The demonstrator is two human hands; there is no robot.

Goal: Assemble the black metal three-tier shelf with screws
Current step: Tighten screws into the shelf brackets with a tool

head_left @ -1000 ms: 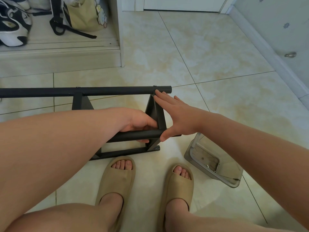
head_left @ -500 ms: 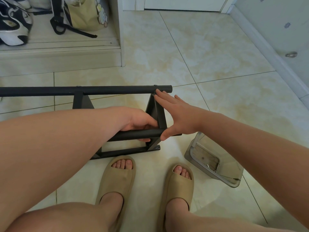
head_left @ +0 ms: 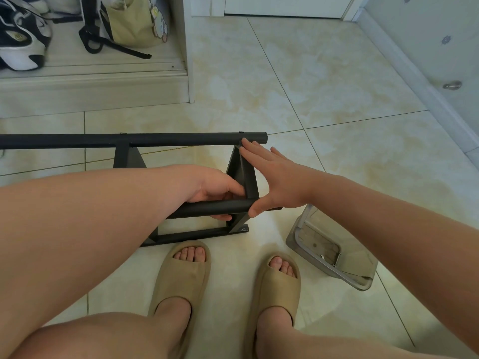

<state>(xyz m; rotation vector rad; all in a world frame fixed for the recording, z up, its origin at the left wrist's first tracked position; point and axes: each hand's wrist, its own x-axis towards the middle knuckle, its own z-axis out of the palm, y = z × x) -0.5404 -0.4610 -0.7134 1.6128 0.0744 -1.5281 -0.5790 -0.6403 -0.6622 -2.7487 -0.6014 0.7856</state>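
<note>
Under the left hand's curled fingers sits the black metal shelf frame's round tube; the right hand's straight fingers press its triangular bracket.

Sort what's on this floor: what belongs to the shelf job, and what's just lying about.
Job in hand:
- black shelf frame
- left hand, gripping the near tube
- right hand, flat against the end bracket
- clear tub, probably for the screws

Lying about:
- sneakers
- tan bag
- door stop
- slippers, worn on the feet
</note>
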